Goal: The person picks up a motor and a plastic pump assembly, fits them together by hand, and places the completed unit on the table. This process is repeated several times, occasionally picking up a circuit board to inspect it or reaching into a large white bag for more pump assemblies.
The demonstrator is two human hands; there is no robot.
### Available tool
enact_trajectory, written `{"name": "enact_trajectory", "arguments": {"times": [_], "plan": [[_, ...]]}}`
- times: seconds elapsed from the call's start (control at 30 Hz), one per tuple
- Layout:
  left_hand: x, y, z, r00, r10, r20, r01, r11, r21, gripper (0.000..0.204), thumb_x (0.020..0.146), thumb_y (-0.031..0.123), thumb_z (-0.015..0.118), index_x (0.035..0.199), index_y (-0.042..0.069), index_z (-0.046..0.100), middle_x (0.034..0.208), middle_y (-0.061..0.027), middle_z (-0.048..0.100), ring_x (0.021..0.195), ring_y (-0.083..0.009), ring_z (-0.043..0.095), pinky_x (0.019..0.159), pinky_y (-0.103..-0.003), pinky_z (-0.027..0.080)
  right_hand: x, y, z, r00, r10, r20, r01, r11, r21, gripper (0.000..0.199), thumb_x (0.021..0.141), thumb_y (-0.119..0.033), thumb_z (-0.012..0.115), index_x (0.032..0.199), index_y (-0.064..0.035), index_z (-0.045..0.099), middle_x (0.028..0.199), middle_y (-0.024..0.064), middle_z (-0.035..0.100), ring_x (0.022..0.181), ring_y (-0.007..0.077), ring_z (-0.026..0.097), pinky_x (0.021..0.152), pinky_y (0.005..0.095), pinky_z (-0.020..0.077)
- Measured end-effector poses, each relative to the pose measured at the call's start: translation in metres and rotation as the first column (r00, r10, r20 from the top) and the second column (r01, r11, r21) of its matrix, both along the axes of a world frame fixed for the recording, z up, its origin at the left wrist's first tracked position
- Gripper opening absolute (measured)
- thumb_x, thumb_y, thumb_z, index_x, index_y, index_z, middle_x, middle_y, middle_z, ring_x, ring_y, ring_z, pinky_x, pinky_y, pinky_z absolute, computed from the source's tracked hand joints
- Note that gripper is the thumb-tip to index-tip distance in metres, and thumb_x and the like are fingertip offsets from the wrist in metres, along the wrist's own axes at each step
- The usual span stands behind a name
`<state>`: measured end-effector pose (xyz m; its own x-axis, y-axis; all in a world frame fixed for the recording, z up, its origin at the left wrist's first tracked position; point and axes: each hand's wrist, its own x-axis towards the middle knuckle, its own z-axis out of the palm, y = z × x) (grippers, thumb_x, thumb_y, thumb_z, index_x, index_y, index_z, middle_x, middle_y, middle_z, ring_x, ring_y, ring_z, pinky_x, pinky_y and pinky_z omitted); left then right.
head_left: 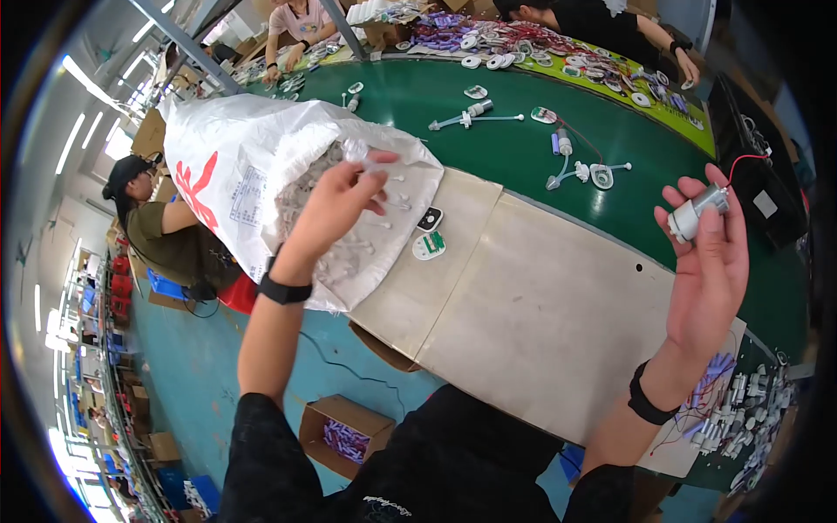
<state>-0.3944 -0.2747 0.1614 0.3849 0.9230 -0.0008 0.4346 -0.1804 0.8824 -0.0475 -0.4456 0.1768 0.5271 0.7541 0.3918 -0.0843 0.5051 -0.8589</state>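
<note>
The left hand pinches a clear plastic piece above the white sack at the table's left edge; right-hand fingers grip a small motor raised over the right edge, as if for joining.

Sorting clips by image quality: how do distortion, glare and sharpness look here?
Head view: strong fisheye bends the beige board edges, dark vignette at the corners; ceiling lights blow out at left; the left hand and right hand are fairly sharp, far workers soft.

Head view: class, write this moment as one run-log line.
left hand: lifts clear plastic part from white sack | right hand: holds small motor | beige board below
</note>
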Motion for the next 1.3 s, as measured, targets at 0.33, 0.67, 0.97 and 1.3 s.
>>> {"name": "enact_trajectory", "arguments": {"times": [0.33, 0.67, 0.97, 1.3], "plan": [[0.212, -0.036, -0.110, 0.257, 0.305, 0.917, 0.704, 0.591, -0.394, 0.026, 0.098, 0.021, 0.059, 0.115, 0.003, 0.065, 0.103, -0.0034, 0.066, 0.089, -0.0136, 0.061, 0.080, -0.026, 0.050, 0.020, 0.019, -0.080, 0.980, 0.009, -0.199, -0.014, 1.000, -0.026, 0.034, 0.102, -0.012, 0.052, 0.131, 0.0025, 0.043, 0.135, 0.0227, 0.052, 0.127, 0.0365, 0.052, 0.108, 0.0495, 0.0459], [0.218, -0.052, -0.132, 0.509, 0.276, 0.815, 0.594, 0.573, -0.565, 0.029, 0.097, 0.021, 0.064, 0.114, -0.003, 0.063, 0.106, -0.0096, 0.068, 0.095, -0.0160, 0.066, 0.091, -0.032, 0.054, 0.005, 0.022, -0.151, 0.856, 0.170, -0.488, -0.194, 0.981, 0.001, 0.028, 0.098, -0.001, 0.055, 0.125, -0.0029, 0.052, 0.142, 0.0229, 0.048, 0.134, 0.0389, 0.046, 0.113, 0.0502, 0.0409], [0.227, -0.064, -0.136, 0.547, 0.217, 0.809, 0.579, 0.600, -0.552, 0.027, 0.100, 0.023, 0.060, 0.112, 0.000, 0.064, 0.104, -0.0077, 0.068, 0.095, -0.0149, 0.066, 0.091, -0.032, 0.055, 0.000, 0.019, -0.157, 0.849, 0.103, -0.519, -0.103, 0.994, 0.029, 0.019, 0.097, -0.005, 0.059, 0.116, -0.0035, 0.055, 0.132, 0.0203, 0.057, 0.128, 0.0356, 0.053, 0.109, 0.0462, 0.0464], [0.228, -0.067, -0.140, 0.540, 0.195, 0.819, 0.592, 0.604, -0.534, 0.023, 0.099, 0.023, 0.062, 0.108, 0.002, 0.066, 0.098, -0.0050, 0.068, 0.092, -0.0144, 0.066, 0.093, -0.033, 0.054, -0.004, 0.021, -0.154, 0.866, 0.035, -0.499, -0.060, 0.998, -0.035, 0.039, 0.092, -0.005, 0.067, 0.127, -0.0007, 0.050, 0.121, 0.0170, 0.063, 0.117, 0.0320, 0.061, 0.098, 0.0409, 0.0532]]}}
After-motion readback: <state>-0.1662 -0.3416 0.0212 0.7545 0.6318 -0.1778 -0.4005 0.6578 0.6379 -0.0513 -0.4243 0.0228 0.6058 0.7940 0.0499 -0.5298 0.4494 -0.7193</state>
